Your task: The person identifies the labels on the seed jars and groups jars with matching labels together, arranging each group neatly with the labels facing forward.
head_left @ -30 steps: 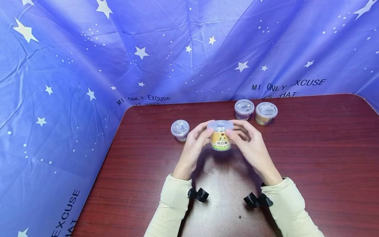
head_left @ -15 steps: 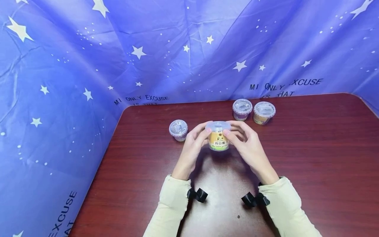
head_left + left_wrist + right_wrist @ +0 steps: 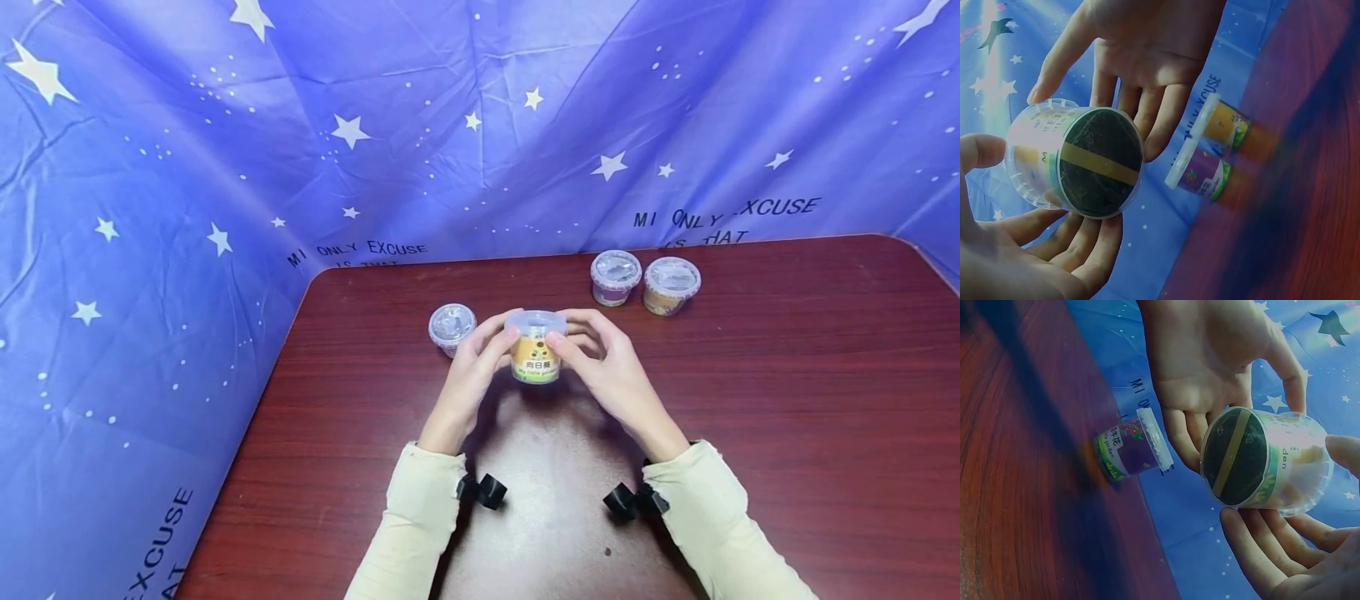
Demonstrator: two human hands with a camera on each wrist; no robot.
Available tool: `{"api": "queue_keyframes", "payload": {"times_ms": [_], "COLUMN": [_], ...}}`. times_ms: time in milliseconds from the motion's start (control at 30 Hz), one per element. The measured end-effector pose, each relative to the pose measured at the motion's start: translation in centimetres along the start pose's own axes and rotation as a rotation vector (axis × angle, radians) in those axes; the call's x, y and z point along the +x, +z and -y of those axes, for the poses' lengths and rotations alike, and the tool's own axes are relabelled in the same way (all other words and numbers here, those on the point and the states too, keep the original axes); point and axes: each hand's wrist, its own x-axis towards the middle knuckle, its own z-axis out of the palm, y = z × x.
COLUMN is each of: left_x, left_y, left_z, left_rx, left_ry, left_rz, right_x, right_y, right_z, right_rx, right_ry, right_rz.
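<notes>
Left hand (image 3: 467,373) and right hand (image 3: 613,373) jointly grasped one clear plastic cup (image 3: 536,365) with a yellow sunflower label, thumbs on its near face and fingers about its sides. The cup was located just below and right of centre in the head view, raised off the red-brown wood-grain table (image 3: 810,400); both wrist views showed its dark underside (image 3: 1100,134) crossed by a yellow strip (image 3: 1099,164). One lidded tub (image 3: 452,325) stood near the left hand, partly hidden. Right of centre stood a purple-labelled tub (image 3: 615,292) beside an orange-labelled tub (image 3: 671,298).
</notes>
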Motion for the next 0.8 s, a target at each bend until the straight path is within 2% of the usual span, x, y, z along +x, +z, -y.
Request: {"api": "queue_keyframes", "payload": {"times_ms": [433, 567, 800], "left_x": [-0.4, -0.6, -1.1], "left_y": [-1.5, -1.9, -2.9], "left_z": [0.1, 0.1, 0.5], "left_rx": [-0.006, -0.017, 0.018], "left_ry": [-0.019, -0.024, -0.028], "left_rz": [0.009, 0.009, -0.006], "right_x": [0.4, 0.5, 0.6], "right_y": [1.0, 1.4, 2.4], "right_z": [0.2, 0.2, 0.1], "right_rx": [-0.033, -0.073, -0.119], "right_ry": [-0.012, -0.013, -0.017], "right_rz": [0.042, 0.053, 0.076]}}
